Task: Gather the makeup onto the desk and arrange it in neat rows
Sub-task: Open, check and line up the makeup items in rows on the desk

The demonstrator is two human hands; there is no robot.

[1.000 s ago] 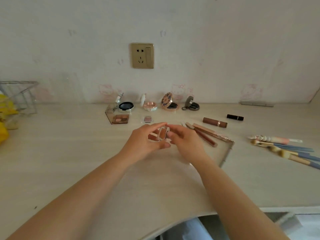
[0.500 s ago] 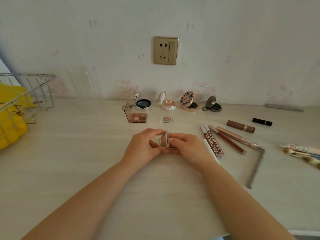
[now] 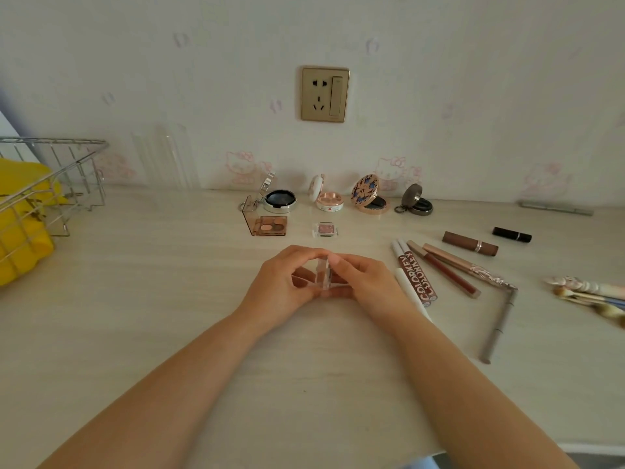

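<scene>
Both hands pinch one small clear compact (image 3: 323, 277) between them, left hand (image 3: 284, 287) and right hand (image 3: 363, 282) equally close. Its open slot lies straight ahead, just right of the single eyeshadow pan (image 3: 325, 229).

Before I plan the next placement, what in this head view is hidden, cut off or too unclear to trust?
- Small clear case: the left hand and right hand cover most of it; contents unreadable.
- White pen: its near end runs under the right wrist.
- Makeup brushes: cut off by the right edge.
- Wire basket: cut off by the left edge.
- Grey strip by the wall: too small to identify.
</scene>
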